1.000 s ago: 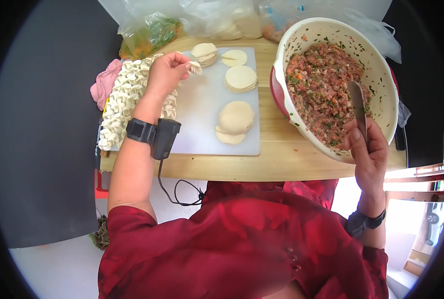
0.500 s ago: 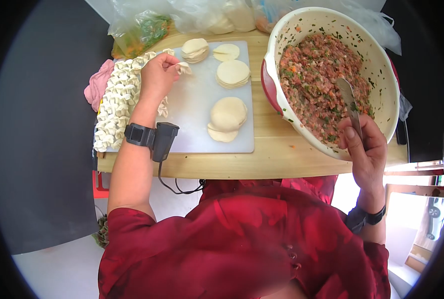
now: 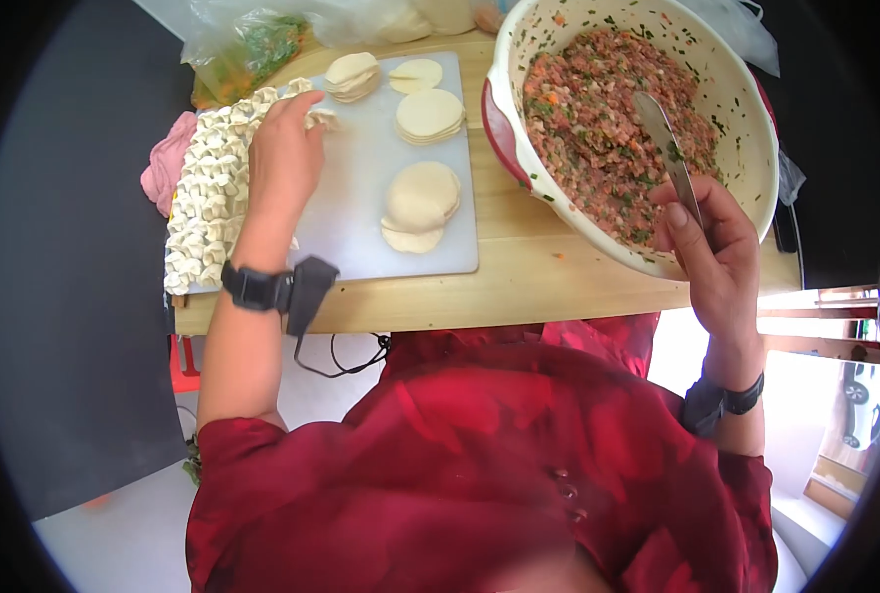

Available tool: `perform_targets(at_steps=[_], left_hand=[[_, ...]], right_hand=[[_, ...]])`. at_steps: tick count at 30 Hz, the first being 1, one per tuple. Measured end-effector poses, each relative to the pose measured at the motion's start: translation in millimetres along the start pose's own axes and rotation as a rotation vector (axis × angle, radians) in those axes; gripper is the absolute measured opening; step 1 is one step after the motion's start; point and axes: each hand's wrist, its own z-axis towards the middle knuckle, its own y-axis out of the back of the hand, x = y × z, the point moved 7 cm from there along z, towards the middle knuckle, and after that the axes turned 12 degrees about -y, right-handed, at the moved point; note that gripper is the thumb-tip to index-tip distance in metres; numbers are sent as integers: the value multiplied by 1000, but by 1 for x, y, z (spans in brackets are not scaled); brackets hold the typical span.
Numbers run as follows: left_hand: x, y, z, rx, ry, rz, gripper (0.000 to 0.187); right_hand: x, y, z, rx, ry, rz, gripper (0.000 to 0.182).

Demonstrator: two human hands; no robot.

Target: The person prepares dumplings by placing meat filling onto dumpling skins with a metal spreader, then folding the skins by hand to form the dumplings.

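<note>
My left hand (image 3: 286, 158) is over the left part of a white cutting board (image 3: 356, 237), its fingers apart. A folded dumpling (image 3: 320, 118) is beside its fingertips, partly covered by them. Rows of shaped dumplings (image 3: 208, 188) line the board's left edge, some hidden behind the hand. My right hand (image 3: 722, 242) grips a narrow metal filling spatula (image 3: 673, 148), its blade over the meat filling (image 3: 598, 128) in a large white bowl (image 3: 756, 148). Round dough wrappers (image 3: 425, 193) lie in stacks on the board, with more wrappers (image 3: 429, 115) behind them.
Plastic bags (image 3: 262, 44) line the back of the wooden table (image 3: 519, 252). A pink cloth (image 3: 169, 163) lies left of the dumplings. The bowl overhangs the table's right side. A black cable (image 3: 346, 366) hangs from the left wrist device.
My left fingers have loosened from the dumpling they pinched, and the hand has drawn slightly toward me. The spatula stays over the filling. The whole view has shifted a little.
</note>
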Motion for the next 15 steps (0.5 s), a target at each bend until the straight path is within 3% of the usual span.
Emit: perform_targets(at_steps=[2, 3, 5, 11, 14, 15], left_hand=[[-44, 5, -12, 110, 78, -333, 24], [-60, 6, -21, 116, 77, -338, 24], [-92, -5, -37, 299, 26, -631, 23], [-108, 4, -51, 140, -301, -464, 22], [-114, 8, -52, 150, -323, -460, 23], [-118, 10, -51, 150, -349, -487, 23]], right_hand=[[4, 3, 0, 2, -30, -10, 13], [5, 4, -1, 9, -53, -16, 13], [3, 6, -1, -8, -37, -19, 13], [2, 19, -1, -46, -12, -103, 12], [3, 39, 2, -71, 2, -208, 12], [6, 43, 3, -56, -6, -417, 13]])
